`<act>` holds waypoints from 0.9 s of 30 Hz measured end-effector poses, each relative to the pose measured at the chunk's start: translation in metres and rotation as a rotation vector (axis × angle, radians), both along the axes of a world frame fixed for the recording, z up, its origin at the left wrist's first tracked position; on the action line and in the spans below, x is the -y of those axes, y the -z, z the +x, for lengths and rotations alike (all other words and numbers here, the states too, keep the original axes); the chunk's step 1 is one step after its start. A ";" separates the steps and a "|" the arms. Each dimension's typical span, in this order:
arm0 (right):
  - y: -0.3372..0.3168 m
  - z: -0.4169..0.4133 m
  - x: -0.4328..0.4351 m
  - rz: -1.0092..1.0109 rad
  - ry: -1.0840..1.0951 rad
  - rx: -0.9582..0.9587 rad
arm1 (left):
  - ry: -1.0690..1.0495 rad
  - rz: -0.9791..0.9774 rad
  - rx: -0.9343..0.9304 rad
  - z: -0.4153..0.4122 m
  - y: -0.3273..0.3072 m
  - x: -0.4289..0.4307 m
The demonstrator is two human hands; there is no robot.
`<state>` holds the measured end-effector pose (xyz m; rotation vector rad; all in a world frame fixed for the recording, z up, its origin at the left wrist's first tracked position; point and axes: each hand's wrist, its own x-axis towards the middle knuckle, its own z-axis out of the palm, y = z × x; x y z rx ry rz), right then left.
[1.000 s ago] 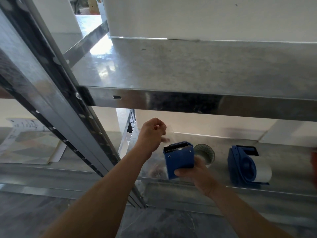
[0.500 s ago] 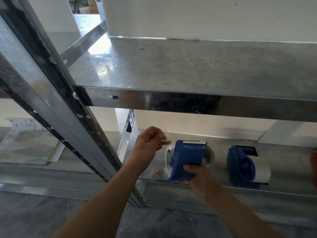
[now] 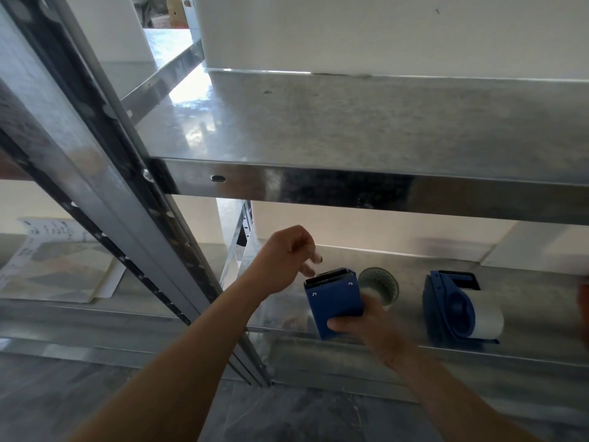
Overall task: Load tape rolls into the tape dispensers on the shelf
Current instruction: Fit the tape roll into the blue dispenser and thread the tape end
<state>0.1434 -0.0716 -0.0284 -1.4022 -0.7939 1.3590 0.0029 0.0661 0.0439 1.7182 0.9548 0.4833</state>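
- Currently the right hand (image 3: 366, 327) grips a blue tape dispenser (image 3: 333, 301) from below. Its fingers wrap the lower end, and the toothed cutter edge points up and away.
- The dispenser is held above the near edge of the lower shelf (image 3: 526, 291), left of centre.
- The left hand (image 3: 283, 256) hangs just left of and above the cutter. Its fingers (image 3: 314, 258) are curled in with the tips close together; I cannot tell whether they pinch a tape end.
- A clear roll (image 3: 381, 283) shows just behind the held dispenser; I cannot tell whether it sits in the dispenser or on the shelf.
- Farther right on the lower shelf stands a second blue dispenser (image 3: 446, 307) with a white tape roll (image 3: 487, 317) in it.
- An upper shelf (image 3: 350, 122) spans above, and a metal upright (image 3: 127, 218) slants across the left.
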 end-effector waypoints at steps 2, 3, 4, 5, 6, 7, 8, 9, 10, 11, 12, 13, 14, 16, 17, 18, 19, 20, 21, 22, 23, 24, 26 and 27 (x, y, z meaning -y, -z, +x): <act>-0.002 -0.002 0.001 0.021 -0.004 0.014 | -0.073 -0.045 -0.052 0.003 -0.001 -0.002; -0.002 -0.002 0.002 0.033 -0.007 0.019 | -0.114 -0.070 -0.067 0.004 0.000 -0.003; -0.002 -0.003 0.003 0.042 -0.013 0.026 | -0.147 -0.089 -0.074 0.004 0.000 -0.004; -0.002 -0.004 0.004 0.047 -0.022 0.030 | -0.163 -0.096 -0.076 0.004 0.001 -0.004; -0.002 -0.004 0.004 0.050 -0.028 0.030 | -0.158 -0.093 -0.075 0.004 0.000 -0.003; -0.001 -0.005 0.005 0.051 -0.028 0.026 | -0.138 -0.082 -0.072 0.003 0.000 -0.003; -0.001 -0.005 0.005 0.052 -0.023 0.018 | -0.108 -0.066 -0.069 0.003 -0.002 -0.002; 0.000 -0.005 0.005 0.050 -0.022 0.011 | -0.070 -0.045 -0.067 0.003 -0.003 -0.002; 0.000 -0.005 0.005 0.049 -0.026 0.005 | -0.029 -0.021 -0.061 0.002 -0.004 -0.001; 0.001 -0.004 0.005 0.048 -0.031 -0.005 | 0.009 0.001 -0.048 0.002 -0.005 -0.001; 0.002 -0.004 0.005 0.048 -0.028 -0.021 | 0.039 0.021 -0.033 0.001 -0.006 -0.001; 0.003 -0.003 0.005 0.049 -0.020 -0.037 | 0.057 0.039 -0.019 0.001 -0.006 0.000; 0.005 -0.002 0.006 0.051 -0.006 -0.048 | 0.059 0.048 -0.002 0.000 -0.006 0.000; 0.010 0.000 0.006 0.057 0.025 -0.070 | 0.011 0.011 0.043 -0.004 -0.001 0.000; 0.012 0.000 0.005 0.060 0.039 -0.078 | -0.030 -0.038 0.073 -0.007 0.003 0.000; 0.014 0.001 0.005 0.063 0.047 -0.080 | -0.067 -0.098 0.106 -0.011 0.007 0.000; 0.017 0.001 0.004 0.065 0.050 -0.080 | -0.093 -0.153 0.140 -0.014 0.011 0.001; 0.019 0.001 0.004 0.067 0.052 -0.085 | -0.106 -0.197 0.169 -0.017 0.014 0.002; 0.021 0.001 0.003 0.070 0.057 -0.099 | -0.108 -0.226 0.192 -0.019 0.017 0.003; 0.023 0.000 0.002 0.078 0.073 -0.124 | -0.106 -0.242 0.206 -0.020 0.018 0.004; 0.026 0.000 0.001 0.086 0.092 -0.165 | -0.102 -0.250 0.215 -0.021 0.019 0.005; 0.027 -0.001 0.000 0.089 0.109 -0.208 | -0.098 -0.253 0.221 -0.021 0.020 0.006; 0.027 -0.002 -0.001 0.096 0.128 -0.280 | -0.090 -0.251 0.226 -0.021 0.021 0.007; 0.027 -0.002 -0.002 0.096 0.126 -0.310 | -0.084 -0.246 0.222 -0.021 0.022 0.007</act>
